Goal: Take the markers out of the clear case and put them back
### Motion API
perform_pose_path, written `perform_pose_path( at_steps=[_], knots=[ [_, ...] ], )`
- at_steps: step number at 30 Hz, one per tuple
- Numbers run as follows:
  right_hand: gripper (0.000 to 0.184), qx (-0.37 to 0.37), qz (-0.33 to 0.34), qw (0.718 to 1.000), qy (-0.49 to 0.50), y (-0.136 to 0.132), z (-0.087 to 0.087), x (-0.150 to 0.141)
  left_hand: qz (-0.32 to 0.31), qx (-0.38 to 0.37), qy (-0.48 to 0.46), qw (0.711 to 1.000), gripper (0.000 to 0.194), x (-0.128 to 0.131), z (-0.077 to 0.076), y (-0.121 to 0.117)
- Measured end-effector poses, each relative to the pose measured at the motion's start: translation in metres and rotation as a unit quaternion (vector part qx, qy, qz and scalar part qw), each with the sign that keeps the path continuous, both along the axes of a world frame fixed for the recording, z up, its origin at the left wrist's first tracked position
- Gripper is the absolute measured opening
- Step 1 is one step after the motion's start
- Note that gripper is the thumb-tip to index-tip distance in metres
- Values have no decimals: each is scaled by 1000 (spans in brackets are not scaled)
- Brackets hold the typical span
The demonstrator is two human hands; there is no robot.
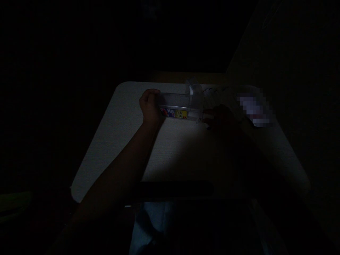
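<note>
Bluish cloth (152,225) at bottom, below pale table (111,131). Clear plastic container (174,100) with colourful label (174,113) near table's far edge. Left hand (149,106) clamped on its left end; right hand (220,115) by right end, grip too dark to tell.

Pale table (114,138) under clear container (174,100) and blurred object (255,109)

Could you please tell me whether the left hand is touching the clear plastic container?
Touching. The head view shows the left hand curled against the left end of the clear plastic container, with no gap between them.
</note>
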State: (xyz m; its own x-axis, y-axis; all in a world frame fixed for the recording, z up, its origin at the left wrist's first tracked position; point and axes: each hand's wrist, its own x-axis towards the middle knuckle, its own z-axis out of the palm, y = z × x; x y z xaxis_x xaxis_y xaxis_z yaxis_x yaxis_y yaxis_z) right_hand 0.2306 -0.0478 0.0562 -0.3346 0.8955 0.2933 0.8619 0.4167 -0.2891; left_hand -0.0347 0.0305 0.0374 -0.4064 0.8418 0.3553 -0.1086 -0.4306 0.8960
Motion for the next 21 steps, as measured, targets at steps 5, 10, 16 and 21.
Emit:
perform_pose_path(
  at_steps=[5,10,16,21],
  knots=[
    [36,-1,7,999,38,-7,4,3,12,-1,17,1000,59,-1,-3,2],
    [45,-12,12,999,29,-13,8,-2,6,2,22,1000,60,-2,-6,4],
    [46,-55,29,996,-58,-11,11,-9,-8,-1,-2,1000,54,-2,-7,4],
    [46,-62,18,994,-83,-4,8,-4,-11,3,-6,1000,54,-3,-7,3]
  ],
)
